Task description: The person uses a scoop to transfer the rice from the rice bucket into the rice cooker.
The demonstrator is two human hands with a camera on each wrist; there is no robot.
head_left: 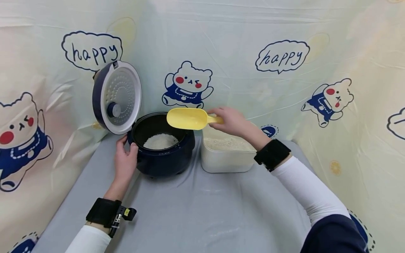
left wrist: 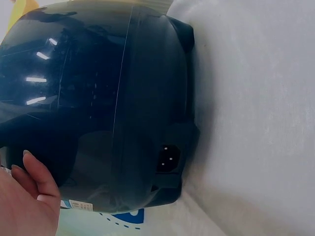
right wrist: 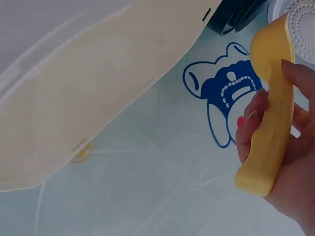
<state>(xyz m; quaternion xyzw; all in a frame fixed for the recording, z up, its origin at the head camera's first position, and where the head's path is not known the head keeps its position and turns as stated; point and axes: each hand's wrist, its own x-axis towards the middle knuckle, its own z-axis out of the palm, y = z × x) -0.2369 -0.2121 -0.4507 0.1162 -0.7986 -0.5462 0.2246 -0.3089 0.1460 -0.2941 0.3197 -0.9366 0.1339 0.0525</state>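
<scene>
A dark blue rice cooker (head_left: 166, 161) stands with its lid (head_left: 121, 95) raised at the left. White grains (head_left: 160, 141), like rice, lie at the bottom of its pot. My left hand (head_left: 125, 158) grips the cooker's left side by the lid hinge; in the left wrist view its curled fingers are against the dark shell. My right hand (head_left: 232, 121) holds a yellow scoop (head_left: 186, 118) by the handle, fingers wrapped round it. The scoop is level over the pot's right rim, its bare yellow hollow showing.
Right of the cooker stands a whitish square tub (head_left: 226, 162) with pale grain (head_left: 226, 143) inside. A grey cloth (head_left: 218, 211) covers the table. Behind hangs a printed curtain (head_left: 234, 31) with bears. The cooker's power socket (left wrist: 168, 158) has no plug in it.
</scene>
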